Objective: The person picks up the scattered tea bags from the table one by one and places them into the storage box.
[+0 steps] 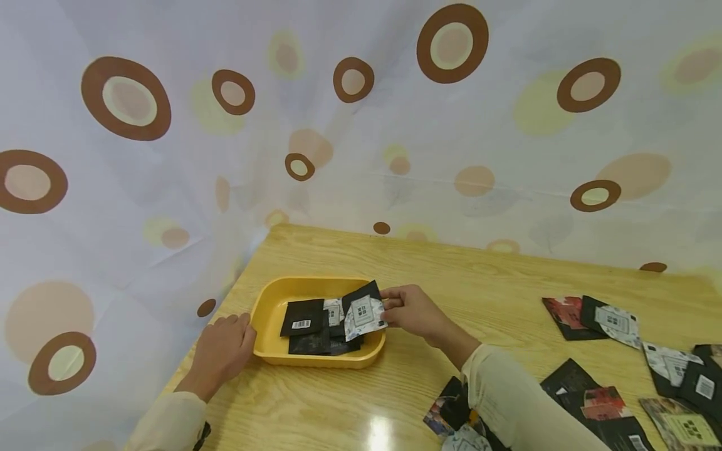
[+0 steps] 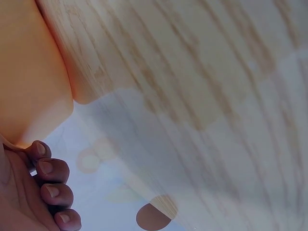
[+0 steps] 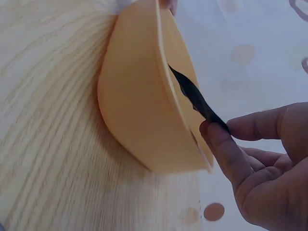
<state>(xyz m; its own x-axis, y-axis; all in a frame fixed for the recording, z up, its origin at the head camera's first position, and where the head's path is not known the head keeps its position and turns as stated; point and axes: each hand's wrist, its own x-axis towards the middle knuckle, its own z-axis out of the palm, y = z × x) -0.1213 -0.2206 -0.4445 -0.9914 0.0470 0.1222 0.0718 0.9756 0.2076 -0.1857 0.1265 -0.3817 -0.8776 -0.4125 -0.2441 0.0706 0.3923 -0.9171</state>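
While the left hand [image 1: 224, 351] grips the left rim of the yellow tray [image 1: 316, 361], fingers curled, the right hand [image 1: 414, 313] pinches a black-and-white packet [image 1: 363, 313] between thumb and fingers over the tray's right end. Step in hand, judged: placing it with the other packets [image 1: 303, 315] inside. Next move probably calls for lowering it, then relaxing the pinch.

Your head camera is looking forward and down from above and behind the grip, standing farthest off and framing your left hand [image 1: 224, 347], your right hand [image 1: 416, 311] and the yellow tray [image 1: 316, 361] between them. Your wrist cameras are facing the tray's outer sides from close beside each hand, the right one sharing the pinched packet [image 1: 363, 313] with the head view.
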